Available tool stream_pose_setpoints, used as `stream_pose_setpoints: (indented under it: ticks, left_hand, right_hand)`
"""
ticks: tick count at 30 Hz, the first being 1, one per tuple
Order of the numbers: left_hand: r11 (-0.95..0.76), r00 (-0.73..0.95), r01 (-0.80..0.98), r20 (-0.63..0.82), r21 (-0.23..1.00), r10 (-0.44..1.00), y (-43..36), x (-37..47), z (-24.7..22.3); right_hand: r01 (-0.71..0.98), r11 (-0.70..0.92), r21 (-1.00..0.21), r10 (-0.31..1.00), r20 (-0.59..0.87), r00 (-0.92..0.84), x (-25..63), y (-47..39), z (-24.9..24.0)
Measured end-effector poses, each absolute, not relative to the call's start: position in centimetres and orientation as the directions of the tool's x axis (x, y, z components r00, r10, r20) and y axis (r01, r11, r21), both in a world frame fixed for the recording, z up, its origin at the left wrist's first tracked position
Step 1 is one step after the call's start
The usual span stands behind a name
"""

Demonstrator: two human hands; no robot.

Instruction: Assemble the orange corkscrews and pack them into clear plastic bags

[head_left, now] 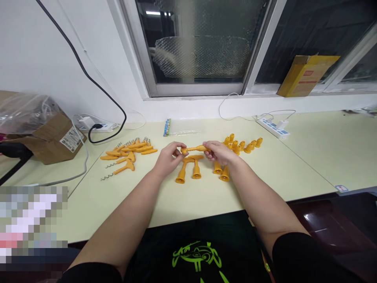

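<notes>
The right hand [218,152] partly hides an orange tool [193,149].

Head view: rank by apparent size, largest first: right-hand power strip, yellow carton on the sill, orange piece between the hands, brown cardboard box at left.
1. Brown cardboard box, cut off by the picture edge
2. Yellow carton
3. Right-hand power strip
4. Orange piece, partly hidden

The held piece [193,149] and T-handles [129,166] are plain orange-yellow, the spirals [110,165] silver, the tabletop [265,173] pale yellow-green, the wall [91,23] white, and the black shirt [191,232] bears a bright-green print [196,255].
</notes>
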State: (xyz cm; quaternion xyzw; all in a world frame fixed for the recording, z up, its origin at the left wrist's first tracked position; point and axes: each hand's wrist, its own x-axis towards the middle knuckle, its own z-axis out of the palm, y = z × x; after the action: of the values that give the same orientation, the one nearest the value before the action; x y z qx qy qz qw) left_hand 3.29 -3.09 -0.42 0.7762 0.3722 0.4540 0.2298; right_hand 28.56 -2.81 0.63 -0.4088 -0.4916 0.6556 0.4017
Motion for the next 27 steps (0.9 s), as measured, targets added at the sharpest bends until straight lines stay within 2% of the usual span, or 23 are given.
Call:
stream_pose_setpoints:
  ticks: [5,11,15,18,21,23,27]
  left_hand:
    - [-0.362,0.206,0.204,0.322,0.910,0.924,-2.9,2.9,-0.2]
    - [-0.251,0.231,0.111,0.221,0.962,0.948,-2.8,3.0,0.2]
    - [-0.159,0.213,0.042,0.147,0.986,0.966,-2.5,3.1,0.2]
    - [0.005,0.247,-0.013,-0.001,1.000,0.969,-2.1,2.7,0.2]
    - [0.143,0.352,-0.115,-0.094,0.983,0.931,-1.9,2.1,0.3]
    - [0.150,0.376,-0.139,-0.088,0.979,0.922,-1.9,1.8,0.3]
    - [0.048,0.336,0.012,-0.049,0.999,0.940,-2.0,1.9,-0.2]
  right_hand:
    - [-0.009,0.101,-0.995,0.937,0.099,-0.334,28.3,-2.8,0.1]
    - [0.122,0.275,-0.954,0.920,0.224,-0.321,28.2,-3.2,0.0]
    - [0.312,0.474,-0.823,0.863,0.365,-0.350,28.1,-3.6,0.1]
    - [0.355,0.625,-0.695,0.775,0.499,-0.388,28.0,-3.3,-0.1]
    - [0.381,0.668,-0.639,0.744,0.563,-0.361,28.3,-2.6,-0.8]
    - [0.401,0.653,-0.642,0.757,0.571,-0.318,28.7,-2.1,-1.3]
    - [0.436,0.650,-0.622,0.756,0.587,-0.291,29.2,-1.7,-1.6]
